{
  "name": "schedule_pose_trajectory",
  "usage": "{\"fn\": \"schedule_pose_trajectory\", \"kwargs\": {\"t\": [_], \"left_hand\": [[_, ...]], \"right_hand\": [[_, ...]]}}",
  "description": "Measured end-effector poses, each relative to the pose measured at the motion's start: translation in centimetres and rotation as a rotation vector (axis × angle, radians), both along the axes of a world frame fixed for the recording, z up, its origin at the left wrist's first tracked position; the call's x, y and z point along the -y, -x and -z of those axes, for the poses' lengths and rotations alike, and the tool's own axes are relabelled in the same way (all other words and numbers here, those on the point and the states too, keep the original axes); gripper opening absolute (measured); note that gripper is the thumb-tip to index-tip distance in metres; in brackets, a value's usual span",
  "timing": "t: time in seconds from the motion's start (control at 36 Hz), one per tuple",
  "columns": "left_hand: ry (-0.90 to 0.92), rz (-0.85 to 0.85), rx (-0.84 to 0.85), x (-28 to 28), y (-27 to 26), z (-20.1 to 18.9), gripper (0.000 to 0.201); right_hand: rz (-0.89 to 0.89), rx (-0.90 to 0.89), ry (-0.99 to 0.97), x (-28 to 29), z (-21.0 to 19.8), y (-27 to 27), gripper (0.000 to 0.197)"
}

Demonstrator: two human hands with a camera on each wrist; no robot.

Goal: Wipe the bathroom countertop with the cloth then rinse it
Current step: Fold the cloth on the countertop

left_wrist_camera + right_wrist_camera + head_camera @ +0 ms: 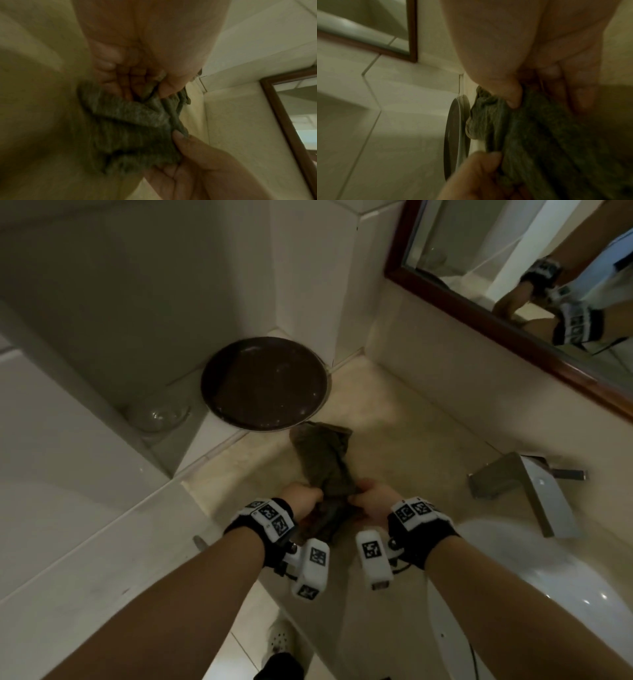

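Note:
A dark grey-green cloth lies bunched on the beige countertop, its far end reaching toward a dark round plate. My left hand grips the cloth's near left part, and my right hand grips its near right part. In the left wrist view my left hand's fingers curl into the cloth, with my right hand's thumb pinching it from below. The right wrist view shows my right thumb pressed into the cloth. Both hands sit close together at the counter's near edge.
A dark round plate sits on a tiled ledge at the back left, beside a clear glass bowl. A chrome faucet and white basin lie to the right. A wood-framed mirror hangs on the right wall.

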State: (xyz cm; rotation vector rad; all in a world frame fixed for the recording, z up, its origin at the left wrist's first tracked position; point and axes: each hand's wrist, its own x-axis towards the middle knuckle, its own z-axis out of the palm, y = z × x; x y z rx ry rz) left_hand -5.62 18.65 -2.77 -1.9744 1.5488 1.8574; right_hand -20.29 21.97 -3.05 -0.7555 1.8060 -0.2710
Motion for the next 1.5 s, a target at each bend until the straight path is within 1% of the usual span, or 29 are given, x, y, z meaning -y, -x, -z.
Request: {"fn": "schedule_pose_trajectory", "kwargs": {"t": [0.06, 0.14, 0.19, 0.22, 0.28, 0.31, 0.33, 0.36, 0.42, 0.44, 0.53, 0.58, 0.61, 0.69, 0.72, 0.78, 0.81, 0.83, 0.92, 0.97, 1.03, 1.08, 1.14, 1.25, 1.31, 1.36, 1.42, 1.47, 1.5], "left_hand": [[-0.010, -0.102, -0.075, -0.1, 0.0, -0.5, 0.025], [-0.017, -0.148, -0.131, -0.9, 0.5, -1.0, 0.021], [-0.040, -0.247, -0.210, -1.8, 0.5, -2.1, 0.009], [-0.061, -0.284, -0.225, -2.1, 0.4, -2.1, 0.008], [-0.119, -0.270, -0.249, -3.1, 0.0, -2.6, 0.018], [-0.134, -0.261, -0.274, -3.5, -0.2, -2.7, 0.019], [-0.161, -0.258, -0.304, -3.8, -0.3, -2.6, 0.023], [-0.171, -0.266, -0.318, -4.3, -0.4, -2.6, 0.033], [-0.162, -0.262, -0.302, -4.9, -0.6, -2.5, 0.052], [-0.163, -0.258, -0.289, -5.2, -0.5, -2.5, 0.056], [-0.207, -0.251, -0.284, -6.2, -0.9, -2.1, 0.050], [-0.264, -0.247, -0.289, -6.9, -1.1, -1.3, 0.042], [-0.261, -0.221, -0.275, -7.3, -1.2, -1.0, 0.042], [-0.105, -0.180, -0.185, -8.3, -1.6, 0.5, 0.048], [-0.066, -0.182, -0.182, -8.6, -1.7, 1.2, 0.048], [-0.037, -0.176, -0.170, -9.1, -2.1, 1.9, 0.059], [-0.044, -0.146, -0.157, -9.4, -2.3, 2.0, 0.064], [-0.055, -0.100, -0.142, -9.8, -2.4, 1.9, 0.065], [-0.115, 0.040, -0.061, -11.1, -2.5, 0.1, 0.057], [-0.005, 0.145, 0.039, -11.0, -2.5, -0.5, 0.061], [0.157, 0.277, 0.158, -10.1, -2.4, -1.3, 0.061], [0.277, 0.342, 0.185, -8.8, -2.4, -1.9, 0.048], [0.382, 0.381, 0.222, -7.5, -2.1, -1.9, 0.044], [0.528, 0.523, 0.261, -5.7, -0.9, -1.7, 0.043], [0.563, 0.612, 0.273, -5.1, -0.2, -1.1, 0.049], [0.560, 0.685, 0.293, -4.4, 0.2, 0.0, 0.061], [0.570, 0.782, 0.340, -3.9, 0.1, 0.9, 0.072], [0.582, 0.922, 0.418, -3.4, -0.5, 1.7, 0.089], [0.582, 0.978, 0.452, -3.1, -0.9, 2.0, 0.098]], "right_hand": [[0.097, 0.076, 0.001, -0.3, -0.4, 0.4, 0.029], [0.161, 0.101, 0.026, -1.0, -0.4, 0.8, 0.030], [0.217, 0.197, 0.009, -1.6, -0.7, 0.7, 0.027], [0.220, 0.239, -0.015, -1.9, -0.7, 0.8, 0.029], [0.125, 0.242, -0.060, -2.6, -0.8, 1.2, 0.038], [0.070, 0.227, -0.059, -2.9, -0.9, 1.3, 0.043], [0.047, 0.223, -0.055, -3.1, -0.8, 1.5, 0.047], [0.050, 0.239, -0.043, -3.4, -0.8, 1.6, 0.049], [0.073, 0.260, 0.015, -4.0, -1.0, 1.7, 0.043], [0.072, 0.263, 0.045, -4.4, -1.2, 1.5, 0.041], [-0.017, 0.139, 0.077, -5.7, -1.4, 1.2, 0.026], [-0.092, 0.065, 0.033, -6.4, -1.0, 1.3, 0.033], [-0.131, 0.033, 0.005, -6.9, -0.9, 1.3, 0.034], [-0.232, -0.104, -0.003, -8.3, -0.3, 1.3, 0.034], [-0.237, -0.158, 0.007, -8.7, 0.0, 1.3, 0.035], [-0.236, -0.215, 0.014, -9.5, 0.3, 1.3, 0.040], [-0.260, -0.238, 0.004, -9.8, 0.7, 1.4, 0.042], [-0.302, -0.257, -0.022, -10.2, 0.7, 1.3, 0.044], [-0.439, -0.319, -0.069, -10.8, 1.0, 1.7, 0.056], [-0.477, -0.361, -0.046, -10.6, 0.8, 2.0, 0.057], [-0.514, -0.415, 0.011, -9.9, -0.1, 2.3, 0.045], [-0.547, -0.439, 0.127, -8.8, -0.8, 2.7, 0.028], [-0.569, -0.437, 0.240, -7.5, -1.3, 3.0, 0.021], [-0.603, -0.425, 0.399, -5.2, -1.8, 2.5, 0.041], [-0.637, -0.421, 0.420, -3.7, -1.7, 2.1, 0.050], [-0.694, -0.404, 0.383, -1.9, -0.6, 2.0, 0.060], [-0.802, -0.414, 0.320, -0.3, 1.8, 2.4, 0.079], [-0.943, -0.522, 0.235, 0.2, 3.2, 3.1, 0.102], [-1.018, -0.604, 0.196, -0.1, 2.9, 3.2, 0.109]]}}
